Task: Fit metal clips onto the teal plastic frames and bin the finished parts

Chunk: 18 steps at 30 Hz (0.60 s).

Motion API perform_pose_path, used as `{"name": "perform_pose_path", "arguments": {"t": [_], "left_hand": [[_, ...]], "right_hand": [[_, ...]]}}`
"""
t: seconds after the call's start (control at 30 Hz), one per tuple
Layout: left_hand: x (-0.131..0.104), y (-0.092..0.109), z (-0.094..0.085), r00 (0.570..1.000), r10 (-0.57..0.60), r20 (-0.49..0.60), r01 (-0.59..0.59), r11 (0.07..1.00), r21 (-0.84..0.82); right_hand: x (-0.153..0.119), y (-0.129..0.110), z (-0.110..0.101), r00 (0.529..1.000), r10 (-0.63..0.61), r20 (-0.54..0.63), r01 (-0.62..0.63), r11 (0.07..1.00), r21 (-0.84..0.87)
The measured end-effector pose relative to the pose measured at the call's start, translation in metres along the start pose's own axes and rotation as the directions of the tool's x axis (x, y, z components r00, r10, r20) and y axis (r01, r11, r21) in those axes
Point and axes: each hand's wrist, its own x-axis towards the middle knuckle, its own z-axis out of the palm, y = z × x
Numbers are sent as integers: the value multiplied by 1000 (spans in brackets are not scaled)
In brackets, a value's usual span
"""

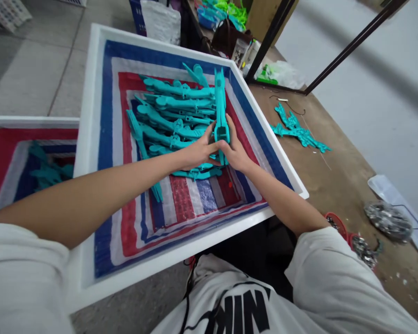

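Observation:
Both my hands are closed around a long turquoise plastic piece (220,99) that points away from me over the right side of a white bin (94,88). My left hand (204,150) grips its near end from the left. From the right, my right hand (236,150) wraps the same end, and the thumbs come close together. Beneath and to the left lie several similar jointed turquoise pieces (181,102), heaped on a red, white and blue striped liner (183,199). My fingers hide part of the near end of the held piece.
At left stands a second lined bin (31,120) with turquoise pieces inside. A brown worktable (348,185) on the right carries more turquoise pieces (299,130), a bag of metal parts (388,220) and red containers (337,222). A dark metal frame (268,41) rises behind.

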Motion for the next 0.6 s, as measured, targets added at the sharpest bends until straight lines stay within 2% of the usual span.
{"name": "perform_pose_path", "arguments": {"t": [0.17,0.27,0.33,0.43,0.5,0.6], "left_hand": [[9,7,-6,984,-45,-174,31,996,-81],[11,8,-5,968,-90,-234,77,995,-62],[9,7,-2,963,-91,-254,80,995,-55],[6,8,1,969,-67,-236,52,996,-70],[7,9,0,977,-51,-208,31,995,-100],[12,9,-9,983,-64,-170,43,992,-122]], "right_hand": [[4,16,-12,993,-105,57,109,990,-92],[6,17,-13,983,-105,150,123,985,-117],[3,12,-8,983,-113,146,126,988,-84],[-4,3,-1,995,-97,24,98,993,-65],[-6,3,-3,996,-39,-84,32,996,-85],[2,22,-25,956,72,-284,-113,985,-129]]}}
